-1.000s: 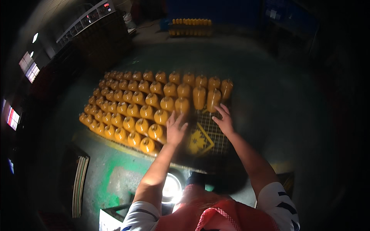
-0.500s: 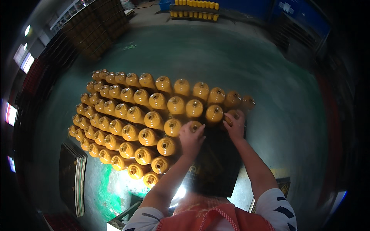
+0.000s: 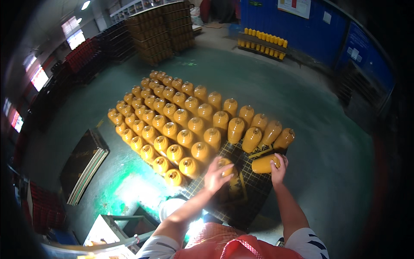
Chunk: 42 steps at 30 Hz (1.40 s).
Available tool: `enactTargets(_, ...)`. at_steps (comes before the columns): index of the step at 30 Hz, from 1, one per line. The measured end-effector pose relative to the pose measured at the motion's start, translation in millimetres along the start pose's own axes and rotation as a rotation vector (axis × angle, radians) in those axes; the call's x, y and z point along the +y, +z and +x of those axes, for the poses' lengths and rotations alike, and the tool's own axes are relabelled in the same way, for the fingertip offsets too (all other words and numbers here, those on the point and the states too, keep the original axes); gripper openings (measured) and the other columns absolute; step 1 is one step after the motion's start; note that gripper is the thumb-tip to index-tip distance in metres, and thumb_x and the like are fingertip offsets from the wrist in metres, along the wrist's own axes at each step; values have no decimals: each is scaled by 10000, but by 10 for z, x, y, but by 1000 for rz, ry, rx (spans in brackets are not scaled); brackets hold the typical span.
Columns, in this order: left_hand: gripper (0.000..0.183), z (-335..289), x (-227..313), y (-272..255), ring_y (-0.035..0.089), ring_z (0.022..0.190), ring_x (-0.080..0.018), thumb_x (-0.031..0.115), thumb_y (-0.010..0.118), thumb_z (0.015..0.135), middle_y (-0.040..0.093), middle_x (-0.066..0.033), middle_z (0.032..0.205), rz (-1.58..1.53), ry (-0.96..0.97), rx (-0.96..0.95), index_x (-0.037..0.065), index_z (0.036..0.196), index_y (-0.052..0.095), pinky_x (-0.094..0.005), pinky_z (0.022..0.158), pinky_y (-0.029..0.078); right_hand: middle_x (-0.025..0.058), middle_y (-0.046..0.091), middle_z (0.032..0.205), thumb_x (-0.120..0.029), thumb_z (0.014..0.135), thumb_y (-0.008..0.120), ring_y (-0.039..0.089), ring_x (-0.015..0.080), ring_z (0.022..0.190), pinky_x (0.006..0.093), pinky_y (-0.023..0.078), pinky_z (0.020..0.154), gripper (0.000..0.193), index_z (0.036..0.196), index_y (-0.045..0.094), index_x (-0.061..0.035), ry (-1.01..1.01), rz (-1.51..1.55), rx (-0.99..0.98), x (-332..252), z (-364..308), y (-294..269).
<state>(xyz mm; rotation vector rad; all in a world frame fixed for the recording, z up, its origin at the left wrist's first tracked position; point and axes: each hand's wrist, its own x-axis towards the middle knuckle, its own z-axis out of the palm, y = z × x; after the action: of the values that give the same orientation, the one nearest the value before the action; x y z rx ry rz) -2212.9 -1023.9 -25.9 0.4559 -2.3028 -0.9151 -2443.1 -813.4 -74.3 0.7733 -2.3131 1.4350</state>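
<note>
1. Over the near part of the dark gridded board (image 3: 254,192), seen from the head view, the left hand (image 3: 214,176) has its fingers bent partway around a yellow-orange left bottle (image 3: 226,168); the hand covers much of it, and blur hides its base.
2. Farther right, the right hand (image 3: 279,168) curls its thumb and fingers around one end of a right bottle (image 3: 261,165), which is tipped onto its side above the board's edge; the gripped end is hidden, so I cannot tell whether it is the neck.
3. Beyond and to the left of both hands, rows of upright bottles (image 3: 185,138) fill the board, the nearer ones partly hiding those behind.
4. Below, the left forearm partly covers a round white object (image 3: 169,208); the red apron (image 3: 241,248) is cut off by the lower edge.
</note>
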Motion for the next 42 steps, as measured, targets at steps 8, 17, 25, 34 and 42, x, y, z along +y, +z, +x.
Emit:
enactTargets(8, 560, -2227, 639, -1538, 594, 1127, -226, 96, 832, 742, 637, -126, 1223, -393, -561, 404, -30, 1252, 638, -361, 995, 471, 71, 583, 1247, -41, 917, 621, 561, 159, 1097, 301, 453, 971, 391, 1307, 610, -64, 591, 897, -232, -642, -1191, -248)
enactTargets(17, 566, -3357, 389, -2286, 599, 1153, -253, 436, 581, 975, 605, -86, 1248, -1365, -664, 765, 96, 1414, 476, -474, 993, 505, 123, 582, 1315, -460, 979, 531, 581, 278, 1196, 550, 507, 943, 472, 1352, 547, -172, 1252, 1583, -1001, -1839, -2403, 719)
enactTargets(25, 518, -4373, -1119, -2330, 560, 1120, -428, 411, 583, 946, 529, -163, 1316, -1973, -1030, 912, 107, 1351, 476, -481, 839, 618, 123, 678, 1139, -495, 1009, 425, 681, 265, 1003, 440, 593, 825, 506, 1174, 619, -57, 1495, 1488, -1293, -3093, -3323, 1198)
enactTargets(34, 527, -4241, -1195, -2594, 589, 1072, -437, 478, 592, 928, 579, -176, 1228, -2261, -843, 618, 82, 1272, 550, -490, 684, 649, 118, 710, 1009, -461, 1007, 441, 700, 252, 893, 372, 604, 741, 463, 1095, 649, -57, 1708, 1326, -1231, -3746, -3462, 1354)
enactTargets(42, 575, -4121, -1157, -2633, 603, 1055, -445, 471, 572, 947, 580, -203, 1235, -2315, -816, 490, 67, 1350, 501, -478, 662, 639, 173, 699, 957, -386, 1006, 465, 704, 311, 825, 375, 624, 715, 429, 1071, 644, -2, 1730, 1409, -1180, -3845, -3483, 1306)
